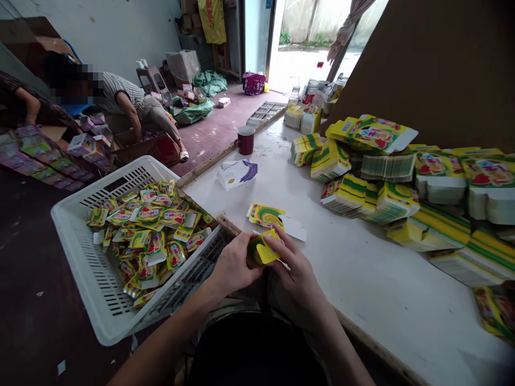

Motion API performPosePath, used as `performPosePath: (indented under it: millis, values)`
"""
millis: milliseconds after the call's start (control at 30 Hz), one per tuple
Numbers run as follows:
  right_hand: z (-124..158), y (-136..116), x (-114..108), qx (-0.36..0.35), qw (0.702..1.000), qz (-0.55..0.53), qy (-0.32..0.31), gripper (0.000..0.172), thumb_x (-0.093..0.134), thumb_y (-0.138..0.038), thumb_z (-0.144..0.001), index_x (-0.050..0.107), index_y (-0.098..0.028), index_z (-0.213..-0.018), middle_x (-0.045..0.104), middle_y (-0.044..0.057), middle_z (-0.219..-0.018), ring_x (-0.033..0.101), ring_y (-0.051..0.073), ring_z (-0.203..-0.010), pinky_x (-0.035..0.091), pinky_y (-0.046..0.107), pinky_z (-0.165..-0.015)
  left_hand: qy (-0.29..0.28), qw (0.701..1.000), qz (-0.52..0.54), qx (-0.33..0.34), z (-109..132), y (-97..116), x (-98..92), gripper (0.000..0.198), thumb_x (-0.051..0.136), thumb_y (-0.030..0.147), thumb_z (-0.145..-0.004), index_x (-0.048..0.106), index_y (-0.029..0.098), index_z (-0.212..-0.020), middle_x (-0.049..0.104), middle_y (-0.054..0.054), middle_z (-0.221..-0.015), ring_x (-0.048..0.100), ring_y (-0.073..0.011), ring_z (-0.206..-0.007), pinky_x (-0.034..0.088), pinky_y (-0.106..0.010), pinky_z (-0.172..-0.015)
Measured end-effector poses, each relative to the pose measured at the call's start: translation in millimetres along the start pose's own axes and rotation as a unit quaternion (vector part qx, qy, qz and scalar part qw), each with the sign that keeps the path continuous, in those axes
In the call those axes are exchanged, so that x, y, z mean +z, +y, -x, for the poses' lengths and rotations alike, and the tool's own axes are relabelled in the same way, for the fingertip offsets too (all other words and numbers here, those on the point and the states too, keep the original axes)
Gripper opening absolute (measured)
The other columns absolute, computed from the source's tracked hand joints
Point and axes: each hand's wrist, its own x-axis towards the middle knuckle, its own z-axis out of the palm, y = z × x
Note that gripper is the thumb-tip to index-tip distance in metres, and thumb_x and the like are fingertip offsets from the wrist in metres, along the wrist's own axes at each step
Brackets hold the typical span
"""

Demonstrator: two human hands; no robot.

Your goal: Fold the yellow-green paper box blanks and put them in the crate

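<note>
Between my two hands is a small yellow and green cardboard box, held just over the near edge of the white table. My left hand is closed around the box's left side. The fingers of my right hand pinch its yellow end on the right. Just beyond my hands, another yellow box lies on the table with a white flap sticking out to the right. At my left stands a white plastic crate with a heap of small yellow boxes in it.
Stacks of flattened yellow cartons cover the table's right side. A dark red mug and a white packet stand farther back. Two people, one in a striped shirt, work at the left among pink boxes.
</note>
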Motion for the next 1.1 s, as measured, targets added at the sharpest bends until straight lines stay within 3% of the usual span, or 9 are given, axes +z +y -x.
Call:
performPosePath:
  millis: [300, 467, 533, 600, 667, 733, 867, 967, 1100]
  values:
    - [-9, -9, -45, 0.054, 0.986, 0.031, -0.153, 0.02, 0.067, -0.025, -0.084, 0.076, -0.027, -0.102, 0.062, 0.013, -0.127, 0.061, 0.03, -0.116, 0.05, 0.047, -0.096, -0.072, 0.996, 0.017, 0.043, -1, 2, -12.1, 0.06, 0.069, 0.022, -0.065, 0.054, 0.015, -0.122, 0.068, -0.015, -0.115, 0.066, -0.0295, -0.104, 0.053, -0.043, -0.092]
    - [-13, -9, -25, 0.054, 0.995, -0.013, -0.079, 0.031, 0.07, -0.026, -0.081, 0.07, -0.028, -0.113, 0.058, 0.011, -0.133, 0.055, 0.03, -0.123, 0.046, 0.047, -0.101, -0.015, 0.991, 0.133, -0.002, -2, 3, -14.7, 0.055, 0.074, 0.022, -0.063, 0.061, 0.018, -0.117, 0.071, -0.01, -0.107, 0.068, -0.0275, -0.096, 0.055, -0.039, -0.088]
    - [-19, 0, -15, 0.054, 0.997, -0.055, -0.002, 0.057, 0.067, -0.033, -0.085, 0.047, -0.028, -0.138, 0.053, 0.012, -0.139, 0.058, 0.027, -0.119, 0.048, 0.044, -0.098, 0.085, 0.951, 0.294, -0.033, -5, 1, -17.0, 0.052, 0.076, 0.033, -0.069, 0.061, 0.021, -0.117, 0.071, -0.008, -0.106, 0.068, -0.0232, -0.09, 0.056, -0.034, -0.081]
    - [-27, 12, -9, 0.086, 0.994, -0.002, 0.07, 0.067, 0.063, -0.037, -0.087, 0.033, -0.024, -0.145, 0.053, 0.016, -0.136, 0.062, 0.025, -0.108, 0.051, 0.043, -0.093, 0.229, 0.872, 0.432, -0.031, -10, -4, -20.6, 0.049, 0.064, 0.054, -0.079, 0.057, 0.027, -0.12, 0.066, -0.007, -0.12, 0.066, -0.0213, -0.099, 0.054, -0.032, -0.084]
    - [-36, 26, -6, 0.126, 0.98, 0.109, 0.107, 0.051, 0.064, -0.031, -0.085, 0.05, -0.018, -0.132, 0.06, 0.016, -0.123, 0.061, 0.028, -0.104, 0.049, 0.047, -0.092, 0.336, 0.792, 0.509, -0.033, -15, -11, -23.3, 0.053, 0.043, 0.07, -0.084, 0.053, 0.03, -0.118, 0.056, -0.006, -0.136, 0.06, -0.021, -0.114, 0.051, -0.034, -0.093]
    - [-43, 38, -5, 0.15, 0.967, 0.177, 0.106, 0.028, 0.066, -0.021, -0.079, 0.066, -0.016, -0.107, 0.062, 0.015, -0.106, 0.058, 0.031, -0.101, 0.045, 0.05, -0.092, 0.357, 0.742, 0.561, -0.08, -18, -16, -22.2, 0.055, 0.041, 0.074, -0.083, 0.053, 0.028, -0.11, 0.053, -0.008, -0.138, 0.057, -0.0215, -0.119, 0.047, -0.038, -0.099]
    - [-49, 48, -2, 0.168, 0.956, 0.222, 0.091, 0.013, 0.066, -0.011, -0.073, 0.067, -0.017, -0.084, 0.06, 0.013, -0.09, 0.055, 0.031, -0.091, 0.044, 0.047, -0.087, 0.213, 0.766, 0.572, -0.202, -17, -17, -5.3, 0.051, 0.058, 0.064, -0.082, 0.051, 0.022, -0.11, 0.062, -0.01, -0.12, 0.063, -0.0179, -0.101, 0.05, -0.035, -0.091]
    - [-48, 43, -4, 0.166, 0.955, 0.231, 0.089, 0.009, 0.063, -0.013, -0.075, 0.063, -0.018, -0.082, 0.059, 0.011, -0.087, 0.054, 0.03, -0.088, 0.043, 0.046, -0.083, 0.088, 0.8, 0.548, -0.23, -11, -11, 10.1, 0.05, 0.071, 0.051, -0.078, 0.055, 0.017, -0.111, 0.068, -0.009, -0.106, 0.066, -0.0161, -0.089, 0.051, -0.032, -0.086]
    - [-39, 18, -11, 0.142, 0.969, 0.191, 0.063, 0.005, 0.06, -0.02, -0.08, 0.059, -0.02, -0.075, 0.061, 0.009, -0.083, 0.055, 0.026, -0.079, 0.045, 0.04, -0.075, 0.011, 0.804, 0.549, -0.228, -8, -1, 18.8, 0.054, 0.083, 0.044, -0.066, 0.063, 0.015, -0.107, 0.071, -0.012, -0.105, 0.067, -0.0235, -0.097, 0.051, -0.041, -0.093]
